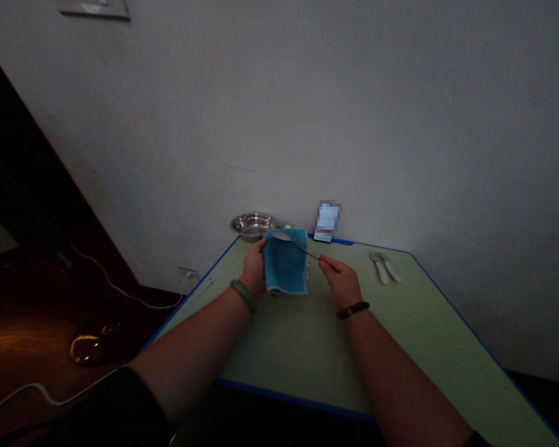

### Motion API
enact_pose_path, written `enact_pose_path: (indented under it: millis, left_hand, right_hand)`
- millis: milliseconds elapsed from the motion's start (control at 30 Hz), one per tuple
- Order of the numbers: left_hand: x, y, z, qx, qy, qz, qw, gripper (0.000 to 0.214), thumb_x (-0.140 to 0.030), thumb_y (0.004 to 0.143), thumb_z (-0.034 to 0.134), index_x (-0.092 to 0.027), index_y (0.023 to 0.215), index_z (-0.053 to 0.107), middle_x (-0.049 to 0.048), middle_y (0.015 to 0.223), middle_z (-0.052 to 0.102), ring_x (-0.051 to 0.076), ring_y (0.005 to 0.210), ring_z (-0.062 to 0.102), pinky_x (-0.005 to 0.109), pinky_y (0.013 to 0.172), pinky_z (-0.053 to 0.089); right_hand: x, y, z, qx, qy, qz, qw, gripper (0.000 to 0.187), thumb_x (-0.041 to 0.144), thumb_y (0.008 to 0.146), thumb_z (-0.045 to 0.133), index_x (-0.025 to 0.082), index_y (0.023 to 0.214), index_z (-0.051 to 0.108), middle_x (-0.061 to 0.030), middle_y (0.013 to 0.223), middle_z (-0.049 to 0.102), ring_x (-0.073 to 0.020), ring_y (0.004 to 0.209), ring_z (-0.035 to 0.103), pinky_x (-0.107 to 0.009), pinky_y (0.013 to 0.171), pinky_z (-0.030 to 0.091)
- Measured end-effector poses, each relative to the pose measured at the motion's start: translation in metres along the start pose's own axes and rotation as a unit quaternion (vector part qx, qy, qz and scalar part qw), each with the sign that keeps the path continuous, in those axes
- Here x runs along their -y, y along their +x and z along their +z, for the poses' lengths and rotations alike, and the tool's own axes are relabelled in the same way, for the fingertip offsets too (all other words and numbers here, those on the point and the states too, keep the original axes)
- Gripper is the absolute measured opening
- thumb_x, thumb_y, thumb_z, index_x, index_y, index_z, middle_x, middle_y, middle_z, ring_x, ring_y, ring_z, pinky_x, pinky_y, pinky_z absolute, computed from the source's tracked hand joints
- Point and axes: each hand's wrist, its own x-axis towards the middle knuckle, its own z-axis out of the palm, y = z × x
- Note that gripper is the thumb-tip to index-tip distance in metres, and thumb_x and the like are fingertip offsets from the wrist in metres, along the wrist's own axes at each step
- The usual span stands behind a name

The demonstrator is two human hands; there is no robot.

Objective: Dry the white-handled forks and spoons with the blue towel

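Note:
My left hand [254, 268] is closed on a blue cloth [286, 263] and holds it up over the green table [307, 335]. My right hand [339, 279] pinches the thin handle of a metal spoon [294, 243]. The spoon's bowl rests against the top edge of the cloth. A green bangle sits on my left wrist and a dark band on my right wrist.
A steel bowl [254, 225] stands at the table's far left corner by the wall. A phone [327, 222] leans against the wall behind the cloth. Two white-handled utensils [384, 267] lie at the far right. White cables [121, 288] run across the dark floor on the left.

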Motion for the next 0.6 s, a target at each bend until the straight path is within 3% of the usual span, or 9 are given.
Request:
enact_pose_path:
  millis: [233, 600]
  left_hand:
    - [0.0003, 0.0019, -0.0026, 0.008, 0.02, 0.0, 1.0, 0.043, -0.037, 0.07, 0.043, -0.009, 0.1, 0.056, 0.012, 0.073, 0.066, 0.028, 0.069, 0.062, 0.047, 0.073, 0.045]
    - [0.0036, 0.0033, -0.0046, 0.029, 0.027, -0.02, 0.999, 0.037, -0.037, 0.069, 0.045, -0.009, 0.088, 0.061, 0.01, 0.069, 0.067, 0.026, 0.068, 0.062, 0.044, 0.073, 0.046]
  right_hand:
    - [-0.0085, 0.0046, 0.0008, 0.025, -0.058, -0.009, 0.998, 0.033, 0.036, 0.066, 0.054, 0.021, 0.095, 0.061, -0.0052, 0.098, 0.063, -0.018, 0.091, 0.055, -0.034, 0.085, 0.038]
    - [-0.0048, 0.0026, 0.0025, 0.057, -0.075, -0.019, 0.995, 0.035, 0.037, 0.069, 0.05, 0.021, 0.099, 0.059, -0.0052, 0.102, 0.061, -0.0185, 0.097, 0.054, -0.035, 0.088, 0.036]
